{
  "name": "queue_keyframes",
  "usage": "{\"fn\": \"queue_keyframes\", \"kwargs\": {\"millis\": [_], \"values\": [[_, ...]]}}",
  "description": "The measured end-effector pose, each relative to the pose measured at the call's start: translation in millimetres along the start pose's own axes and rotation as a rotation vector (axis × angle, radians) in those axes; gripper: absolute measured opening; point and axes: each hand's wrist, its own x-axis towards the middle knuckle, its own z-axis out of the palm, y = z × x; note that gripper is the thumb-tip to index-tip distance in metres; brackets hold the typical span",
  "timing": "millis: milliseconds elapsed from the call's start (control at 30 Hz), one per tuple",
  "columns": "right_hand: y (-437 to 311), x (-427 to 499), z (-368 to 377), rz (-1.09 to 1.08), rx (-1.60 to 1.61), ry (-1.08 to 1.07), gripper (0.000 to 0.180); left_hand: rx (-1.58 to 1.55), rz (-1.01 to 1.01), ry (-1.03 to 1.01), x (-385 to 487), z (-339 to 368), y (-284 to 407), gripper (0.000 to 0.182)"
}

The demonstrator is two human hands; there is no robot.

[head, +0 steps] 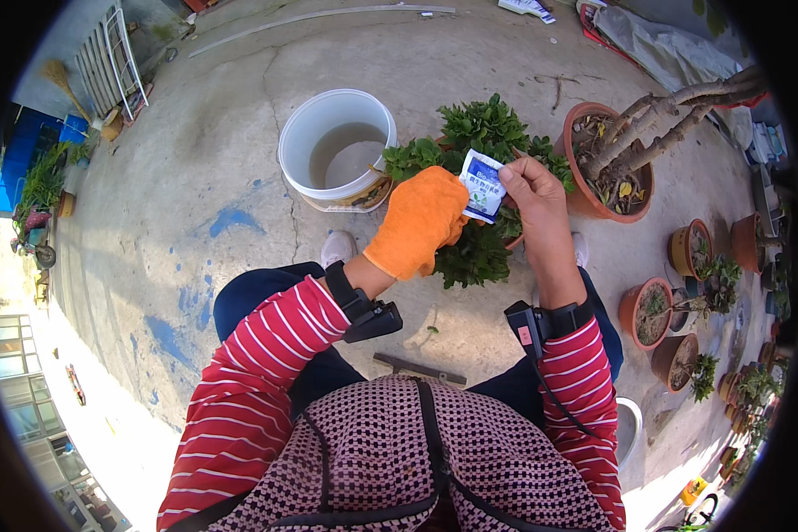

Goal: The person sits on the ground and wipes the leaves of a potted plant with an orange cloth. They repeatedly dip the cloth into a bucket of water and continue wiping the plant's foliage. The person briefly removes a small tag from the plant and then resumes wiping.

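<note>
My left hand [423, 223], in an orange cloth glove, grips the left edge of a small white and blue sachet [483, 186] that bears writing and a leaf picture. The thumb and fingers of my bare right hand [538, 193] pinch the sachet's upper right edge. Both hands hold it over a leafy green plant [482, 126]. Only bits of the plant's terracotta-coloured pot show between the leaves and my right hand. To the left of the plant stands a white plastic bucket [291, 174] with cloudy liquid in its bottom.
A large terracotta pot [575, 193] with a thick-stemmed plant stands right of the leafy plant. Several smaller pots [646, 312] line the right side. A dark flat bar [419, 369] lies on the concrete between my legs. Against the far left wall leans a broom [63, 83].
</note>
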Motion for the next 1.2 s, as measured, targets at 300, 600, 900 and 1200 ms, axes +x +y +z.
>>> {"fn": "queue_keyframes", "kwargs": {"millis": [300, 600, 900, 1200], "values": [[-7.4, -9.6, 10.2, 0.216, 0.009, -0.088, 0.020, 0.045, -0.062, -0.025, -4.8, 3.7, -7.7, 0.051], [1.1, -8.8, 12.7, 0.237, -0.016, -0.081, 0.020, -0.023, -0.037, 0.018, -6.9, 9.7, -13.5, 0.058], [-0.2, -9.2, 16.1, 0.237, 0.048, -0.057, 0.020, -0.036, -0.068, -0.025, -8.3, 7.0, -13.3, 0.063], [-1.0, -11.0, 16.5, 0.205, 0.006, -0.061, 0.020, -0.047, -0.104, -0.050, -6.3, 5.2, -11.1, 0.061]]}}
